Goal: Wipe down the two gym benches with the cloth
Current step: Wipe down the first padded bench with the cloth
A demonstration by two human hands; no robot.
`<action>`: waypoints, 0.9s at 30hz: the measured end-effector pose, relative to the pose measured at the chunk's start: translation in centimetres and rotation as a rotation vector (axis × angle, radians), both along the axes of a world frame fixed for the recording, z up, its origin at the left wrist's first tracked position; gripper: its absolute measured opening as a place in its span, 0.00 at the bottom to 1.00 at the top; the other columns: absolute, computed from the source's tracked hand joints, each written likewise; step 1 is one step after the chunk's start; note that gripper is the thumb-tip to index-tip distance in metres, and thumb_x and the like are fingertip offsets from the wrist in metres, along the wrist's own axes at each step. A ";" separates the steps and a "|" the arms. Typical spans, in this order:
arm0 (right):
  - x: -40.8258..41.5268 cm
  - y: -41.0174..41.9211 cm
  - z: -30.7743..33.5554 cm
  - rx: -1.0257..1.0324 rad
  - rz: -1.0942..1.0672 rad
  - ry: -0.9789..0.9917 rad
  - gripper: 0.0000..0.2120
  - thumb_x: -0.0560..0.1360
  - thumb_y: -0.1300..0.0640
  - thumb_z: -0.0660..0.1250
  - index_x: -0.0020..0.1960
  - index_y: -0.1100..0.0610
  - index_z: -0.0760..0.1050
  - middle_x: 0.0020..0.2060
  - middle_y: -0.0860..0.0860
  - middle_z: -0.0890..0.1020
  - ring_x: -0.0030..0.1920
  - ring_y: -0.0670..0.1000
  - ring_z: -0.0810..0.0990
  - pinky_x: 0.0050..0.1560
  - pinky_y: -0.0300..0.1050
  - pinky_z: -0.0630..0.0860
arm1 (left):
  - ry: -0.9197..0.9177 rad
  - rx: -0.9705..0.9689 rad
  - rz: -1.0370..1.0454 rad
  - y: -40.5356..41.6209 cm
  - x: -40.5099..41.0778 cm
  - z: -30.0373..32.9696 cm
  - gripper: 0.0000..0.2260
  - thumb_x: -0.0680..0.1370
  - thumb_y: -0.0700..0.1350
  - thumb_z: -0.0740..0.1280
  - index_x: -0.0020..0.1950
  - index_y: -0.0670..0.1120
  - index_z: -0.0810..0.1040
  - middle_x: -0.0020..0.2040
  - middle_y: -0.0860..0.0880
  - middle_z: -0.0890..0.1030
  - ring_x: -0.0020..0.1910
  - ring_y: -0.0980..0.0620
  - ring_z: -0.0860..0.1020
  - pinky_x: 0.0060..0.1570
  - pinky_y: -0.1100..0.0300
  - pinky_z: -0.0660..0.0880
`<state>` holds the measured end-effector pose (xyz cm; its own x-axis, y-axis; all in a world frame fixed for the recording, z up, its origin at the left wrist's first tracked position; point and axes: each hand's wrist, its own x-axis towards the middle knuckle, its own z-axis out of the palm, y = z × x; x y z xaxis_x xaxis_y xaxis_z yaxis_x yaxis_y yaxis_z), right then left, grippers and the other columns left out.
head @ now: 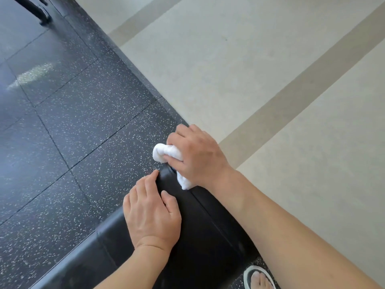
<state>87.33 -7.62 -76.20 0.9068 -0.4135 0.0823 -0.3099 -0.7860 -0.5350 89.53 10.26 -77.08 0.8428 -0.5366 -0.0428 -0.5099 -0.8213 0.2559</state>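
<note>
I see one black padded bench (200,236) in the head view. Its long axis runs from the lower left of the frame toward the upper right, and its narrow end points at the seam where the dark speckled rubber flooring (79,122) meets the pale floor (250,69). The pad's end sits just short of that seam, over the rubber flooring.

The right hand (195,157) grips a white cloth (164,153) at the far end of the bench, fingers curled round it. One bunch of cloth pokes out past the fingers toward the left; another fold shows below the heel of the hand, lying on the pad's top surface near its right edge. The cloth touches the bench at that end corner.

The left hand (151,213) rests on the left edge of the pad, nearer to me than the right hand. Its fingers drape over the edge and lie relaxed, the thumb flat on top; it holds nothing.

At the bottom right, beside the bench, I note a foot in a sandal (258,277) on the rubber flooring. At the top left corner a dark metal object (39,11) stands on the flooring; it is blurred, possibly a leg of other equipment.
</note>
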 end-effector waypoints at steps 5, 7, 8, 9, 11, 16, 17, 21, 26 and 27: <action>3.5 0.1 -0.7 0.003 0.159 0.138 0.15 0.79 0.39 0.64 0.54 0.49 0.78 0.50 0.46 0.77 0.54 0.52 0.75 0.51 0.47 0.70 | 0.006 -0.005 0.003 0.1 0.3 0.0 0.24 0.77 0.51 0.55 0.71 0.46 0.75 0.61 0.48 0.79 0.60 0.43 0.76 0.66 0.45 0.70; 3.3 -0.3 -1.0 0.015 0.156 0.137 0.15 0.79 0.39 0.64 0.54 0.49 0.79 0.50 0.46 0.77 0.55 0.52 0.75 0.50 0.45 0.67 | -0.004 -0.015 -0.008 0.2 0.4 -0.1 0.24 0.77 0.51 0.56 0.71 0.46 0.75 0.61 0.48 0.80 0.60 0.43 0.76 0.66 0.47 0.68; 3.1 -0.3 -1.0 0.007 0.165 0.126 0.15 0.79 0.40 0.65 0.54 0.50 0.79 0.49 0.47 0.77 0.54 0.53 0.75 0.50 0.46 0.68 | -0.006 -0.023 -0.005 0.3 0.5 -0.1 0.24 0.77 0.50 0.56 0.71 0.47 0.75 0.61 0.48 0.80 0.60 0.44 0.76 0.67 0.48 0.68; 2.8 -0.3 -0.7 0.007 0.175 0.123 0.14 0.80 0.41 0.66 0.53 0.51 0.79 0.49 0.48 0.77 0.53 0.53 0.75 0.52 0.48 0.71 | -0.004 -0.025 -0.002 0.4 0.5 -0.1 0.24 0.77 0.51 0.56 0.71 0.47 0.75 0.62 0.48 0.80 0.61 0.44 0.76 0.67 0.48 0.67; 1.9 -0.5 -0.1 0.033 0.194 0.124 0.14 0.80 0.43 0.68 0.53 0.54 0.80 0.49 0.50 0.78 0.52 0.56 0.75 0.55 0.51 0.72 | 0.006 -0.018 0.012 0.3 0.3 0.1 0.24 0.78 0.51 0.56 0.71 0.47 0.75 0.62 0.48 0.80 0.61 0.44 0.77 0.67 0.47 0.68; -2.2 -3.7 0.1 0.137 0.030 0.059 0.08 0.82 0.50 0.69 0.51 0.56 0.77 0.45 0.46 0.73 0.48 0.55 0.76 0.48 0.49 0.69 | 0.028 -0.016 0.024 0.2 -0.2 0.8 0.24 0.78 0.51 0.56 0.71 0.46 0.76 0.62 0.48 0.81 0.61 0.44 0.78 0.69 0.46 0.70; -3.0 -4.0 0.0 0.166 -0.021 0.051 0.07 0.82 0.51 0.68 0.50 0.55 0.76 0.45 0.46 0.72 0.47 0.54 0.76 0.47 0.47 0.67 | 0.032 -0.019 0.020 0.3 -0.1 0.8 0.24 0.78 0.51 0.56 0.71 0.46 0.76 0.62 0.48 0.81 0.62 0.44 0.78 0.69 0.46 0.70; -3.8 -3.4 -0.4 0.072 -0.016 0.004 0.04 0.82 0.55 0.68 0.51 0.55 0.76 0.46 0.48 0.73 0.47 0.54 0.73 0.48 0.47 0.68 | 0.053 -0.024 0.022 0.3 0.1 0.7 0.23 0.78 0.50 0.58 0.71 0.46 0.77 0.63 0.48 0.81 0.63 0.45 0.78 0.69 0.45 0.70; 1.0 -1.2 0.4 -0.052 0.202 0.100 0.08 0.81 0.51 0.69 0.53 0.55 0.81 0.48 0.50 0.78 0.50 0.54 0.72 0.53 0.50 0.71 | 0.057 -0.026 0.020 0.3 0.1 0.8 0.24 0.78 0.50 0.58 0.72 0.46 0.77 0.64 0.48 0.81 0.64 0.46 0.78 0.70 0.45 0.69; 2.1 -0.8 0.5 -0.042 0.230 0.176 0.10 0.81 0.47 0.68 0.53 0.53 0.81 0.49 0.49 0.78 0.51 0.54 0.73 0.53 0.50 0.72 | 0.062 -0.021 0.019 0.4 0.2 0.8 0.24 0.78 0.50 0.58 0.72 0.46 0.77 0.64 0.48 0.81 0.64 0.46 0.78 0.70 0.45 0.69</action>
<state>89.45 -8.37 -75.73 0.9781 -0.1951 -0.0724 -0.2065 -0.8666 -0.4542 89.72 10.62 -76.29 0.8490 -0.5217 -0.0839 -0.4769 -0.8250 0.3033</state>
